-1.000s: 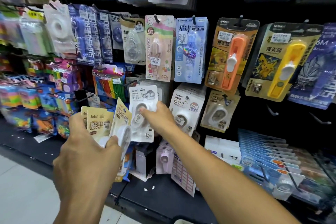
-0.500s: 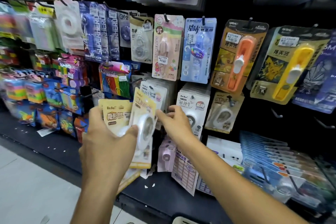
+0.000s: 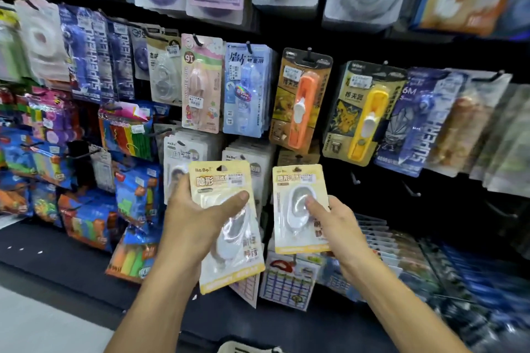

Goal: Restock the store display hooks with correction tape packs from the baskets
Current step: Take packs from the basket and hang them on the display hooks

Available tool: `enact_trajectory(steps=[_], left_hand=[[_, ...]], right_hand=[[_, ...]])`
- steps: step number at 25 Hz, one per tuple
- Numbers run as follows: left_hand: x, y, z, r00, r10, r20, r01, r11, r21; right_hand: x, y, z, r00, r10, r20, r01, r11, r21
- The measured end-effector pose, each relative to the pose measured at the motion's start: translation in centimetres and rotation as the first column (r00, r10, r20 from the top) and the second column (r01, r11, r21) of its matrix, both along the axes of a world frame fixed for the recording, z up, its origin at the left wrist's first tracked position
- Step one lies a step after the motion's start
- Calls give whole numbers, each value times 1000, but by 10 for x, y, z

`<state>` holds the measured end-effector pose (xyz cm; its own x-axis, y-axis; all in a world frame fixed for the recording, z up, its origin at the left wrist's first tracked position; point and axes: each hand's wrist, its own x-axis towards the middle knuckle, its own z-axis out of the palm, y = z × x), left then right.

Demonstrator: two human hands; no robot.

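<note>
Store pegboard display (image 3: 344, 46), stocked hooks above both grips. Left hand (image 3: 195, 221) clasps stacked yellow packs (image 3: 220, 180); right hand (image 3: 332, 226) pinches one pack (image 3: 298, 180), hang-hole uppermost, seemingly for hooking.

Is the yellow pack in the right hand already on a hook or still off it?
Off. The right hand holds the yellow pack in front of the display, and no hook passes through its hang hole.

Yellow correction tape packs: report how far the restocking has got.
Done: white packs already hang on the lower hooks. In hand: the left hand holds a stack of yellow packs; the right hand pinches a single yellow pack, not yet hooked. Left: bare hooks to the right remain unfilled.
</note>
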<state>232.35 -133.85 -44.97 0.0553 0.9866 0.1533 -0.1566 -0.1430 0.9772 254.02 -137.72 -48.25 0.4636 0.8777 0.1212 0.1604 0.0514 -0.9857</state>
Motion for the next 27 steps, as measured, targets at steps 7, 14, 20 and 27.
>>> enact_trajectory(steps=[7, 14, 20, 27], left_hand=[[44, -11, -3, 1000, 18, -19, -19, 997, -70], [61, -2, 4, 964, -266, -26, 254, 942, -221], [55, 8, -1, 998, -53, -45, 43, 978, -205], [57, 5, 1, 999, 41, -28, -45, 991, -127]], right_hand=[[13, -5, 5, 972, -201, 125, 219, 964, -154], [-11, -31, 0, 961, 189, -203, -164, 977, 133], [16, -32, 1, 977, -82, -195, 100, 991, 87], [5, -9, 9, 989, -140, -39, 138, 988, -64]])
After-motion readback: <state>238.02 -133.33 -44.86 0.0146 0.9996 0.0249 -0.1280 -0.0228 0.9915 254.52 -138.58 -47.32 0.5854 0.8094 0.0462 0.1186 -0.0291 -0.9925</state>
